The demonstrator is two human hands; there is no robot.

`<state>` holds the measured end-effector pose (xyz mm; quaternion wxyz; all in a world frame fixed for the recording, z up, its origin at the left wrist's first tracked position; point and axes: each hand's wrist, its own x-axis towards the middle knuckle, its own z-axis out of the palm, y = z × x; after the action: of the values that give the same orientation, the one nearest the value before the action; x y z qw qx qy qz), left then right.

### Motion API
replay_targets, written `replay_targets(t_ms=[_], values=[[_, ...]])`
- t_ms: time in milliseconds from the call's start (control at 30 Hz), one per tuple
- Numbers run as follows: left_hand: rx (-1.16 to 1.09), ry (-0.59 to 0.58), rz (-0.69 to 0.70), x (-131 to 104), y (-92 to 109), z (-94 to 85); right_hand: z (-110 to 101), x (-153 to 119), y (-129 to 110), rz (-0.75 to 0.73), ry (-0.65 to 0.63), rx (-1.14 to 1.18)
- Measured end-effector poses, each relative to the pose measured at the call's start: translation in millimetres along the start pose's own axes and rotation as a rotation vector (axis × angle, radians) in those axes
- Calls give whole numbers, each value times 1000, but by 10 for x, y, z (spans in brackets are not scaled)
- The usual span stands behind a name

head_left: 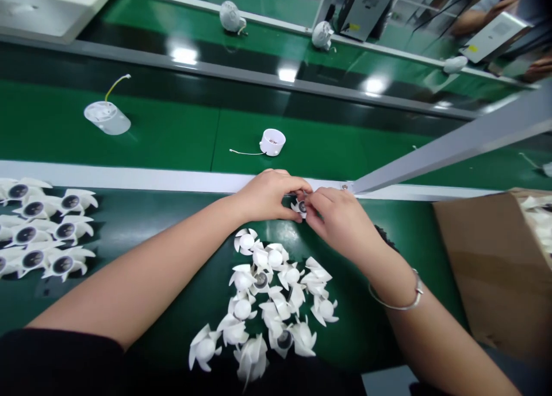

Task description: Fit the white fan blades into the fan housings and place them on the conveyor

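Note:
Near the bench's white edge strip, my left hand (273,195) grips a small white fan blade (298,207) between thumb and fingers, its dark round hub facing up. From the other side my right hand (338,215) closes its fingertips on the same fan blade; whether it pinches a smaller part is hidden. Right below my hands lies a loose pile of white fan blades (276,258), some hub up, some turned over. A black heap (387,237) shows partly behind my right wrist.
Fan blades (32,235) stand in rows at far left. A cardboard box (487,264) with white parts is at right. Beyond the edge strip (172,179) lie a white cylinder (107,118) and a white ring-shaped housing (272,143), both wired. A slanted metal post (431,152) rises at right.

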<state>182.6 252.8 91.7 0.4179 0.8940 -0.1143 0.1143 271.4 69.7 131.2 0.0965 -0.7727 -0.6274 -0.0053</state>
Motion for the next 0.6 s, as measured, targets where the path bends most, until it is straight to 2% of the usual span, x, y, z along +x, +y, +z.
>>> replay_targets(t_ms=[167,400,533,600], values=[[15,-6,-31,21,12,-7,-41,45,28,-157,0,-234],[12,-13,-57,18,15,1,-77,-47,-155,-246,1,-434],[6,0,-48,13,1,7,-128,-148,-107,-289,33,-413],[10,-9,-47,19,-1,2,-214,-92,2,-237,99,-310]])
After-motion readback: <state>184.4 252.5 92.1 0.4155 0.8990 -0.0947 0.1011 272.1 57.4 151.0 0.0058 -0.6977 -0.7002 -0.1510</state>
